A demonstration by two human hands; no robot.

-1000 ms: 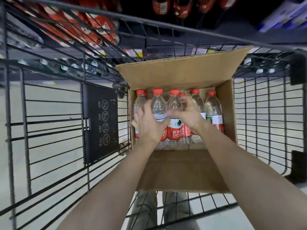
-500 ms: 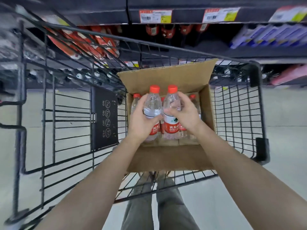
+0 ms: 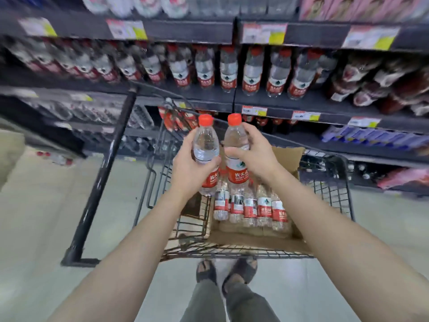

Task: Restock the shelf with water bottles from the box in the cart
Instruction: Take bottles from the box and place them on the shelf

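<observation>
above the cart (image 3: 332,194), each hand wraps a red-capped water bottle at mid-body; the left hand (image 3: 190,168) grips one bottle (image 3: 205,145), the right hand (image 3: 254,156) grips the other bottle (image 3: 235,145), both upright and clear of the box (image 3: 287,159); full bottles likely feel weighty, thin walls yielding, labels slick; hold at the waist; matching bottles line the shelf (image 3: 255,98) ahead

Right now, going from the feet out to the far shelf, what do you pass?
Sandals, cart rim, boxed bottles, held bottles in the left hand and right hand, shelf bottles.
</observation>
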